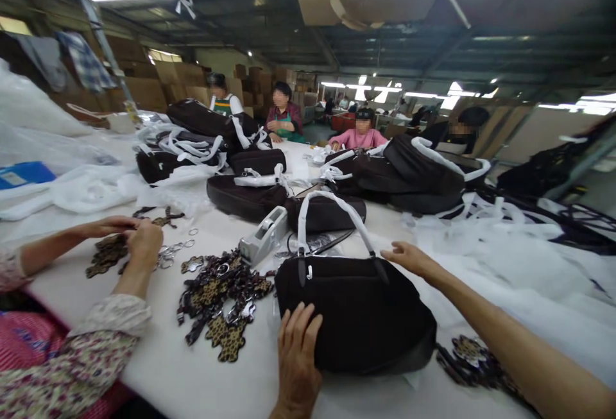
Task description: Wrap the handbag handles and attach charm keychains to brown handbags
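A black handbag point(366, 316) lies in front of me on the white table, its two handles point(337, 204) wrapped in white padding and arched up at the back. My left hand point(299, 355) rests against the bag's near left side with the fingers spread flat on the fabric. Beyond the bag's upper right edge, my right hand point(409, 257) reaches in with fingers extended, close to the foot of a handle; whether it touches the bag I cannot tell. A small silver zip pull point(309, 272) shows near the bag's top left.
Leopard-print bear keychains point(226, 339) lie heaped at left, more keychains point(469, 351) at right. Behind stand a tape dispenser point(264, 236) and several black bags point(409, 178). A co-worker's hands point(139, 239) handle keychains at far left. White foam wrapping point(510, 265) covers the right.
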Available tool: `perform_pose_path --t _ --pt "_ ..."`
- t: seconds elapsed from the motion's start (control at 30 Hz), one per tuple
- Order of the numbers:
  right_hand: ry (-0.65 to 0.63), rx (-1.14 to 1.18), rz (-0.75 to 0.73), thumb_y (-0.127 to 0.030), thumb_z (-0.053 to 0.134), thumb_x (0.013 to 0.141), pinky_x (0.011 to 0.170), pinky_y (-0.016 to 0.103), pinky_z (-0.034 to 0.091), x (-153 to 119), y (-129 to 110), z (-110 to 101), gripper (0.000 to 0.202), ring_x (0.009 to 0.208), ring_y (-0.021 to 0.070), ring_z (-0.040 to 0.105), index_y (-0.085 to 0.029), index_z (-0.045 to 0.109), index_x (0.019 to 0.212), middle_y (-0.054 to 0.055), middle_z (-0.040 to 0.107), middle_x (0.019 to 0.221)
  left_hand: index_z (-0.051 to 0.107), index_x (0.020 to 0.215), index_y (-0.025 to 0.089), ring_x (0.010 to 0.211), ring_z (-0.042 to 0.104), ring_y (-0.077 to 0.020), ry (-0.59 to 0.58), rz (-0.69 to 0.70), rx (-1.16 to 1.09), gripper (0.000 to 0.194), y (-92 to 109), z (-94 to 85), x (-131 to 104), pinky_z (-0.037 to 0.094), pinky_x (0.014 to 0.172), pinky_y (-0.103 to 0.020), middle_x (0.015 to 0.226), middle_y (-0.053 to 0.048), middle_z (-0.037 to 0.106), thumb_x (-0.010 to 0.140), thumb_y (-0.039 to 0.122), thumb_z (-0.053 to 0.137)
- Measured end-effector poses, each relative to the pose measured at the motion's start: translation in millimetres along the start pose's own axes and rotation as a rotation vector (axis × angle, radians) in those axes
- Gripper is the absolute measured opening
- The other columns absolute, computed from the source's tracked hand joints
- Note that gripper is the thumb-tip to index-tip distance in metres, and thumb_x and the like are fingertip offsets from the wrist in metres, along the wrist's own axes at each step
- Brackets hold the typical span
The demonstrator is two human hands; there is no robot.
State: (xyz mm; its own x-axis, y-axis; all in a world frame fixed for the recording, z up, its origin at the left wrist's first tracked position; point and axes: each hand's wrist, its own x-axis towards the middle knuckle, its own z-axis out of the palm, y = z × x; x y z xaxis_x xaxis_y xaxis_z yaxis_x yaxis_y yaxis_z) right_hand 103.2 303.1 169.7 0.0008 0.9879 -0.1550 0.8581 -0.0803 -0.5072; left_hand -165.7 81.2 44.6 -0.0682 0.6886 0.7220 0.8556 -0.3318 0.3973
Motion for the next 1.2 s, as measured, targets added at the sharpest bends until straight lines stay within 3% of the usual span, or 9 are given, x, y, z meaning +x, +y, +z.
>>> perform_pose_path --t 0.1,0.2,0.37,0.47,0.6,0.73,0.9,1.07,1.2 --pt "-0.092 0.041 0.065 -0.053 0.071 0.072 0.089 0.033 0.052 -13.4 18.2 17.1 0.066 0.103 0.0273 0.067 -0.009 0.064 0.121 0.017 0.069 0.116 0.042 0.14 0.017 0.142 0.033 -0.0258 0.09 -0.134 -0.024 0.059 4.0 -0.8 1.7 0.024 0.117 -0.054 0.145 -0.013 0.046 0.084 0.001 0.034" --pt "-0.074 0.04 0.108 -0.052 0.072 0.07 0.084 0.034 0.051 -20.6 12.9 30.3 0.062 0.102 0.0289 0.066 -0.008 0.068 0.114 0.018 0.07 0.111 0.033 0.146 0.017 0.143 0.03 -0.0266 0.147 -0.222 -0.143 0.059 3.2 -0.3 3.8 0.028 0.117 -0.053 0.151 -0.016 0.036 0.088 0.007 0.037" --pt "-0.023 0.033 0.033 -0.03 0.07 0.066 0.065 0.028 0.047 -45.5 -14.7 21.7 0.018 0.077 0.0243 0.068 -0.015 0.075 0.074 0.007 0.072 0.071 0.029 0.147 0.017 0.14 0.036 -0.0264 0.25 -0.571 -0.379 0.056 -4.5 -4.3 3.7 0.027 0.118 -0.049 0.15 -0.017 0.038 0.093 0.023 0.042" --pt "0.105 0.052 -0.073 -0.03 0.065 0.07 0.065 0.027 0.044 -72.7 -33.7 -2.8 0.017 0.077 0.0228 0.066 -0.017 0.075 0.076 0.005 0.071 0.069 0.033 0.145 0.019 0.133 0.046 -0.0247 0.19 -0.691 -0.483 0.056 -3.5 -12.6 4.1 0.034 0.114 -0.044 0.141 -0.014 0.049 0.09 0.024 0.046" --pt "0.255 0.115 -0.238 -0.037 0.061 0.076 0.07 0.027 0.045 -113.4 -53.3 -54.0 0.024 0.083 0.0224 0.066 -0.019 0.075 0.084 0.004 0.073 0.081 0.043 0.137 0.018 0.125 0.051 -0.0262 0.158 -0.687 -0.62 0.06 12.8 -29.3 24.4 0.036 0.11 -0.044 0.132 -0.014 0.056 0.08 0.025 0.059" --pt "0.312 0.307 -0.334 -0.042 0.065 0.075 0.063 0.027 0.048 -149.1 -53.2 -111.5 0.029 0.077 0.0222 0.067 -0.019 0.075 0.089 0.004 0.074 0.082 0.052 0.127 0.018 0.115 0.056 -0.021 0.241 -0.635 -0.876 0.048 42.8 -47.0 72.4 0.041 0.106 -0.038 0.123 -0.01 0.062 0.08 0.028 0.059" --pt "0.347 0.829 -0.289 -0.033 0.078 0.064 0.049 0.026 0.049 -180.3 -37.5 -167.7 0.024 0.058 0.0181 0.064 -0.017 0.074 0.081 0.005 0.073 0.073 0.058 0.118 0.018 0.101 0.064 -0.019 0.118 -0.515 -1.317 0.05 86.5 -75.5 142.2 0.051 0.091 -0.032 0.114 -0.008 0.067 0.074 0.035 0.073" --pt "0.595 0.986 -0.42 -0.035 0.081 0.063 0.057 0.025 0.052 -195.7 -24.5 -188.5 0.028 0.063 0.0143 0.063 -0.018 0.073 0.084 0.0 0.071 0.076 0.06 0.111 0.018 0.09 0.066 -0.0168 0.07 -0.432 -1.457 0.056 117.9 -103.5 197.0 0.052 0.079 -0.028 0.101 -0.004 0.07 0.062 0.031 0.083" --pt "0.62 1.038 -0.478 -0.04 0.078 0.069 0.066 0.027 0.053 -206.8 -7.7 -179.8 0.032 0.069 0.0148 0.063 -0.02 0.07 0.092 -0.001 0.07 0.082 0.057 0.113 0.02 0.09 0.066 -0.0151 0.148 -0.482 -1.466 0.057 128.4 -103.8 189.0 0.053 0.081 -0.027 0.102 -0.002 0.069 0.062 0.031 0.082"
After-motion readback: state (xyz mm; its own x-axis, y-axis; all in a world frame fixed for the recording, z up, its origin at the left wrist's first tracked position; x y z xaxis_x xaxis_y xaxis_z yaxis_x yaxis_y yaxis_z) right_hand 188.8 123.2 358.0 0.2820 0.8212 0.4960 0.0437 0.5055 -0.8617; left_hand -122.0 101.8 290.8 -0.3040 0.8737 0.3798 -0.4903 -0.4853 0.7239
